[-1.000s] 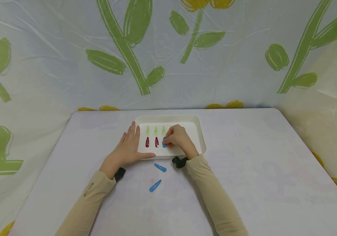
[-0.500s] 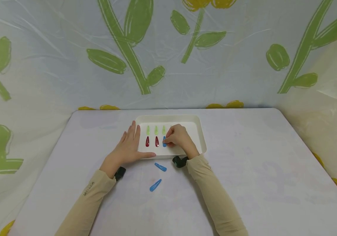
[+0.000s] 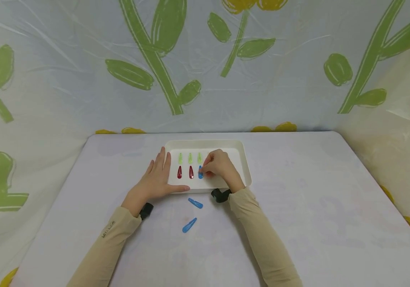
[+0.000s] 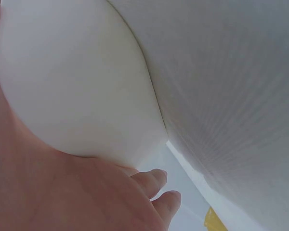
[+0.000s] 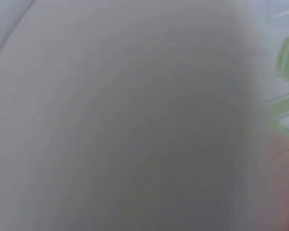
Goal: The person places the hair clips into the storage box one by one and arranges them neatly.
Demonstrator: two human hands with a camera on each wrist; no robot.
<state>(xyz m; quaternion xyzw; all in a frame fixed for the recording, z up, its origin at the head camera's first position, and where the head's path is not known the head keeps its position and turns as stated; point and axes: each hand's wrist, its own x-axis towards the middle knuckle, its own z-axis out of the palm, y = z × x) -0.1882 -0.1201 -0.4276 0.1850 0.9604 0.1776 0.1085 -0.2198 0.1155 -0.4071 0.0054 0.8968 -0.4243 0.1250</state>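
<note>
In the head view my left hand (image 3: 152, 177) lies with spread, straight fingers along the left side of a white tray (image 3: 242, 159), its thumb on the near rim. The left wrist view has this hand (image 4: 82, 192) against the tray's wall (image 4: 86, 82). Inside the tray, my right hand (image 3: 220, 165) pinches a blue snap hair clip (image 3: 200, 175) at the right end of the front row. Left of it are two dark red hair clips (image 3: 191, 172). Behind them stand light green hair clips (image 3: 190, 158) in a row. My right hand covers part of the tray.
Two more blue hair clips lie on the white table (image 3: 316, 207) before the tray: an upper one (image 3: 195, 203) and a lower one (image 3: 189, 225). A flower-printed curtain (image 3: 262, 91) surrounds the table. A pale, blurred surface (image 5: 149, 120) fills most of the right wrist view.
My right hand has shifted very slightly right, its fingertips still at the blue hair clip. The left hand and the loose clips have stayed put.
</note>
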